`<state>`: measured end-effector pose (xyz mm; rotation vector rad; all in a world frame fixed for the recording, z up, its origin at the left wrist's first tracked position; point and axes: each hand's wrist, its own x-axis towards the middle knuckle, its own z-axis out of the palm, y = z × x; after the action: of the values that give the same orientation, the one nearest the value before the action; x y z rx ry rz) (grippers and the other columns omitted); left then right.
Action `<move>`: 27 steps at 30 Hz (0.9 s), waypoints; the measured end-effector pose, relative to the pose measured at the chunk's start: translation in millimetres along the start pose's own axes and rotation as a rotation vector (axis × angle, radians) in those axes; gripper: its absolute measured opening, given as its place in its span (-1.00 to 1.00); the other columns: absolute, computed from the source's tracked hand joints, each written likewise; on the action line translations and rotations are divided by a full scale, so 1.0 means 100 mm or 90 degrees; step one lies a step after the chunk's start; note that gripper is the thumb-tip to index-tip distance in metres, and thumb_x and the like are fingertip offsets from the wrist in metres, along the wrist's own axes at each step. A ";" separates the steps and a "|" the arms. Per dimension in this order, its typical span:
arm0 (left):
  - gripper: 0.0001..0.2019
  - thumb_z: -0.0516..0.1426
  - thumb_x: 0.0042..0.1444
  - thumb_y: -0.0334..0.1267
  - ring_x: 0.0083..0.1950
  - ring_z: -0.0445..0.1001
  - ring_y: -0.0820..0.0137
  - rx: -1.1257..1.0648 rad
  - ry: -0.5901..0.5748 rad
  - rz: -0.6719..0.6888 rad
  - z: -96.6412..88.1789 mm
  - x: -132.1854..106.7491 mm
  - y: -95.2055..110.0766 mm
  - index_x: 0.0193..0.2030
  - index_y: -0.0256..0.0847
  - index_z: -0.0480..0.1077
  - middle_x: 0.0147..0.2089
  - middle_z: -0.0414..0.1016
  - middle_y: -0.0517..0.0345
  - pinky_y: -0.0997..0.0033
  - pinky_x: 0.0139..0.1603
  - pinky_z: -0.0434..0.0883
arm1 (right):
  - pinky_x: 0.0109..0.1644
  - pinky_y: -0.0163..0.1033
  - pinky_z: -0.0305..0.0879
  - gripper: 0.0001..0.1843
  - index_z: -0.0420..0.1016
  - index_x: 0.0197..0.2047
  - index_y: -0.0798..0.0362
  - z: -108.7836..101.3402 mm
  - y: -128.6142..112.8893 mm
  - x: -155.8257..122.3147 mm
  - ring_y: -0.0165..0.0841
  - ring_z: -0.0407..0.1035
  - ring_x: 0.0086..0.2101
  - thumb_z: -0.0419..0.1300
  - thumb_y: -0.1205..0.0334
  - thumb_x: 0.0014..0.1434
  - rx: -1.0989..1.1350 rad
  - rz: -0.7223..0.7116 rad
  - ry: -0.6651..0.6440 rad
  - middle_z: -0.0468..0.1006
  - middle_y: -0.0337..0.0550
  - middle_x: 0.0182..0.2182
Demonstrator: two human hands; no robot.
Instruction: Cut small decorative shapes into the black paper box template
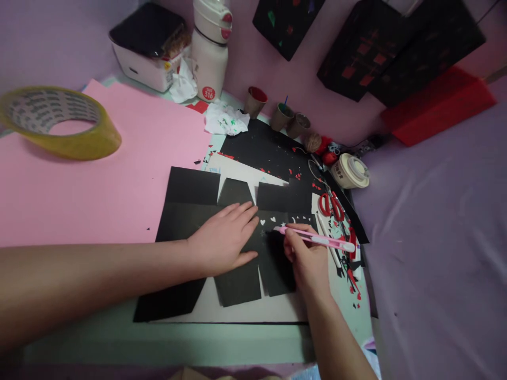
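From the head view, the right hand (311, 258) grips a pink cutter (335, 242) that lies sideways, its tip pointing left towards the left hand (224, 237), which rests flat, thumb apart, on the black card (240, 287), nearer a little white heart (262, 222).

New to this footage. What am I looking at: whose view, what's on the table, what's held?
No machine here: a person works bare-handed. The single picture comes from a camera worn on the head, looking forward and down. The left hand lies spread on a black sheet with flaps along its edges. The right hand holds a pink cutter, its tip by small white heart shapes. Also on the table: a pink sheet, a roll of yellow tape, red-handled scissors and, farther back, a white bottle.
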<state>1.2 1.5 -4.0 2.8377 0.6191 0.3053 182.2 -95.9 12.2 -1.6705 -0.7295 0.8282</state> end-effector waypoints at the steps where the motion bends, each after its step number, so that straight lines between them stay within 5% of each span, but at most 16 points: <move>1: -0.37 0.03 0.23 0.08 0.42 0.07 0.03 0.000 0.000 0.000 0.00 0.00 0.00 0.24 -0.43 0.29 0.38 0.16 -0.25 0.07 0.39 0.04 | -0.62 -0.39 0.08 -0.73 0.44 -0.26 0.05 0.04 0.01 -0.03 -0.50 0.22 -0.64 0.32 0.05 0.08 -0.028 -0.013 0.017 0.41 -0.33 -0.59; 6: -0.36 0.05 0.22 0.08 0.41 0.09 0.04 -0.003 0.008 0.000 0.01 -0.01 0.00 0.24 -0.43 0.29 0.37 0.17 -0.26 0.08 0.39 0.04 | -0.41 -0.30 0.28 -0.84 0.39 -0.40 0.03 0.15 0.11 -0.08 -0.41 0.34 -0.52 0.26 0.16 0.11 -0.239 -0.172 0.080 0.47 -0.28 -0.54; 11: -0.37 0.02 0.23 0.09 0.42 0.08 0.05 0.003 0.013 0.003 0.02 0.00 -0.01 0.24 -0.41 0.29 0.38 0.17 -0.25 0.09 0.38 0.04 | -0.37 -0.28 0.29 -0.88 0.34 -0.42 0.01 0.16 0.17 -0.09 -0.38 0.35 -0.48 0.21 0.25 0.12 -0.279 -0.255 0.066 0.47 -0.27 -0.51; 27: -0.37 0.02 0.24 0.07 0.41 0.08 0.01 -0.013 0.013 0.007 0.02 0.00 -0.02 0.23 -0.45 0.30 0.36 0.18 -0.28 0.06 0.38 0.04 | -0.41 -0.29 0.28 -0.86 0.34 -0.42 0.00 0.18 0.18 -0.09 -0.39 0.36 -0.53 0.19 0.23 0.17 -0.311 -0.269 0.038 0.49 -0.26 -0.54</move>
<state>1.1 2.9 -5.9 2.8236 0.6005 0.3409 163.4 -98.0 -6.6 -1.8558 -1.2622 0.3100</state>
